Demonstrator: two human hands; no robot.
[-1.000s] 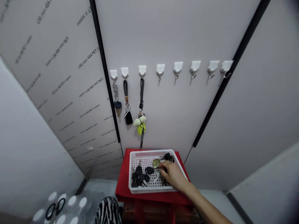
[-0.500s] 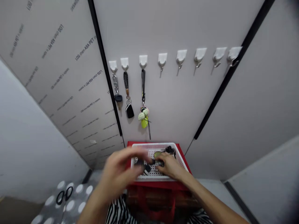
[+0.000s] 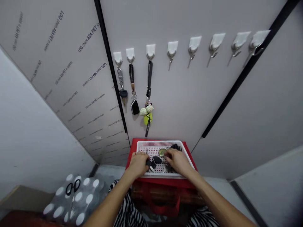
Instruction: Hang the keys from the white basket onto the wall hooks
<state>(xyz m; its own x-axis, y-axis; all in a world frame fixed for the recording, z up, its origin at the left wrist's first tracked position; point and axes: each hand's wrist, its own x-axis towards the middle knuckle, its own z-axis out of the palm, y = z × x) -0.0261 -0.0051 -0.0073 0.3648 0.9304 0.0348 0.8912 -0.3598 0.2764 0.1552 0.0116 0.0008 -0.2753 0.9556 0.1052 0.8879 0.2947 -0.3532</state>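
Note:
A white plastic basket (image 3: 163, 175) holds several keys and key fobs. My left hand (image 3: 139, 164) reaches into its left side, fingers curled beside a black car key (image 3: 149, 164); what they grip, if anything, is hidden. On the right side my right hand (image 3: 177, 160) has bent fingers, their tips next to a round yellow-green piece (image 3: 162, 152). I cannot make out what lies under them. Between the hands is a black key fob (image 3: 157, 160). Dark keys (image 3: 176, 147) lie in the far right corner.
A red bag or box (image 3: 189, 151) supports the basket. White wall hooks (image 3: 172, 49) form a row above; the three leftmost carry a key on a chain (image 3: 123, 93), a strapped black fob (image 3: 134, 107) and a green charm bunch (image 3: 147, 117). Scissors (image 3: 73, 187) lie on wrapped bottles (image 3: 78, 196).
My left hand has come down from in front of the basket into its left side. My right hand stays in the basket's right side. The view has shifted, bringing the hooks closer.

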